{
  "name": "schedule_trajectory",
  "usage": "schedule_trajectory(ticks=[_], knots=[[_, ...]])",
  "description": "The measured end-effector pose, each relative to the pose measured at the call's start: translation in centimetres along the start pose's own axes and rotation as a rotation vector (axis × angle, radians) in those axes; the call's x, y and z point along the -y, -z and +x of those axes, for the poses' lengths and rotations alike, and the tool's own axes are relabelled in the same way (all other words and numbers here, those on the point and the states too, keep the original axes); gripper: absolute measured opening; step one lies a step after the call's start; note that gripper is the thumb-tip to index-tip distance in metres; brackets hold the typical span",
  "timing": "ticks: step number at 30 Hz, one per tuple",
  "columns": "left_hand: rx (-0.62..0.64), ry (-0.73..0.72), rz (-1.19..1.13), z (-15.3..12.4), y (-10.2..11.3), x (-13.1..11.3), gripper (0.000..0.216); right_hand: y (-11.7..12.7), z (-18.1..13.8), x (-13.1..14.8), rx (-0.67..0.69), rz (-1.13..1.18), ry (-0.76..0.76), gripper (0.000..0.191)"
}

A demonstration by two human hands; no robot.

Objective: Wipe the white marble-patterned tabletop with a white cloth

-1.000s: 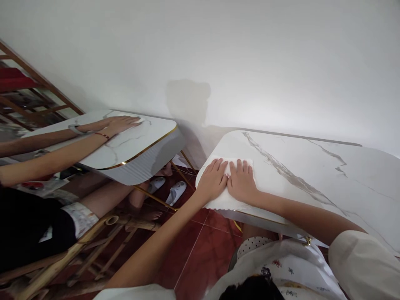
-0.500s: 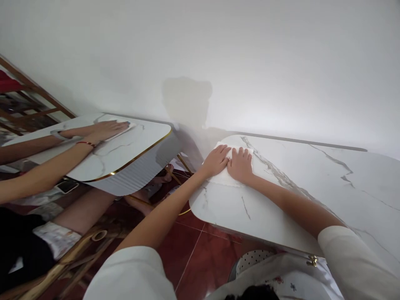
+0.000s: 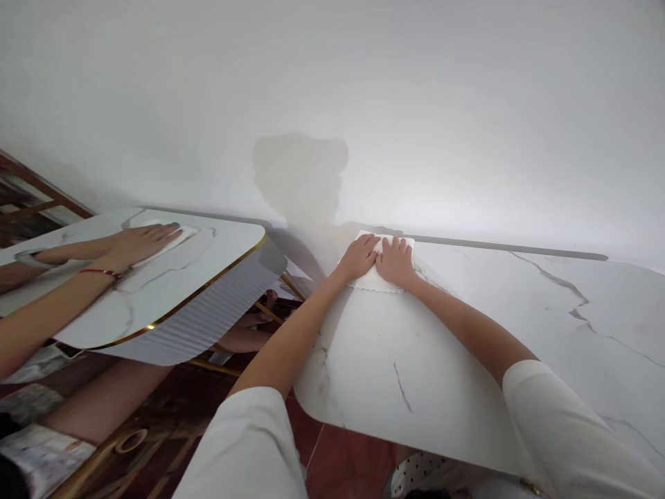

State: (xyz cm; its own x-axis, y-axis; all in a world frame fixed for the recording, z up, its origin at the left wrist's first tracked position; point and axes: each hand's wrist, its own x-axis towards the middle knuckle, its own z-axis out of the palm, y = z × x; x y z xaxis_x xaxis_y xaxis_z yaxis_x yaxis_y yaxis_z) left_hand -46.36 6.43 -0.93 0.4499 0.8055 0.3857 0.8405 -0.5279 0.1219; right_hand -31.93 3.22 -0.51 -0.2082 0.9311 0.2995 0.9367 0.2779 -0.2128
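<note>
In the head view, the landmark is the marbled table [image 3: 457, 360] in front of the person. A white cloth [image 3: 377, 281] lies on the table, towards its far left corner, close to the wall [image 3: 415, 104]; its scalloped near edge faces the person. The left hand [image 3: 358, 256] rests palm down on the cloth's left part, fingers extended towards the wall. The right hand [image 3: 395, 262] lies just beside it, also flat, with its fingers slightly spread; the thumbs are close together, and neither hand pinches the cloth. Both arms reach across the table in white sleeves [image 3: 244, 443]. A grey shadow [image 3: 301, 170] falls on the wall beyond the table's left end. Left of the table, across a gap, is a second table [image 3: 218, 239] with a gold edge and a ribbed side. On it, a co-worker's hands [image 3: 148, 242] lie over another white cloth [image 3: 184, 238]; a red bracelet [image 3: 101, 272] circles one wrist. Red floor tiles [image 3: 343, 457] show below the table's near left corner.
</note>
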Motion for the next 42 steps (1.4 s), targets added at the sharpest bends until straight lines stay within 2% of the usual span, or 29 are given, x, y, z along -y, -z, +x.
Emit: schedule_trajectory(ticks=[8,17,22,26,31,42], knots=[[-0.007,-0.015,0.031,1.9,-0.9,-0.5,0.043,0.2,0.9,-1.7,-0.006,0.022,-0.019,0.051],[-0.025,-0.038,0.039,4.1,-3.0,-5.1,0.045,2.1,-0.6,-6.4,0.019,0.006,-0.077,0.051],[-0.022,-0.029,0.053,4.0,-3.1,-6.0,0.046,2.6,-1.2,-6.7,0.029,-0.033,-0.080,0.052],[0.008,-0.046,0.044,2.4,-2.4,-6.7,0.046,2.5,-3.0,-5.9,-0.010,-0.054,-0.091,0.053],[0.028,-0.073,0.016,-1.1,-1.0,-8.3,0.046,2.9,-7.3,-4.3,-0.095,-0.064,-0.093,0.051],[0.008,-0.048,0.046,-10.2,1.9,-11.8,0.049,5.5,-15.4,-0.6,0.021,-0.010,-0.041,0.053]])
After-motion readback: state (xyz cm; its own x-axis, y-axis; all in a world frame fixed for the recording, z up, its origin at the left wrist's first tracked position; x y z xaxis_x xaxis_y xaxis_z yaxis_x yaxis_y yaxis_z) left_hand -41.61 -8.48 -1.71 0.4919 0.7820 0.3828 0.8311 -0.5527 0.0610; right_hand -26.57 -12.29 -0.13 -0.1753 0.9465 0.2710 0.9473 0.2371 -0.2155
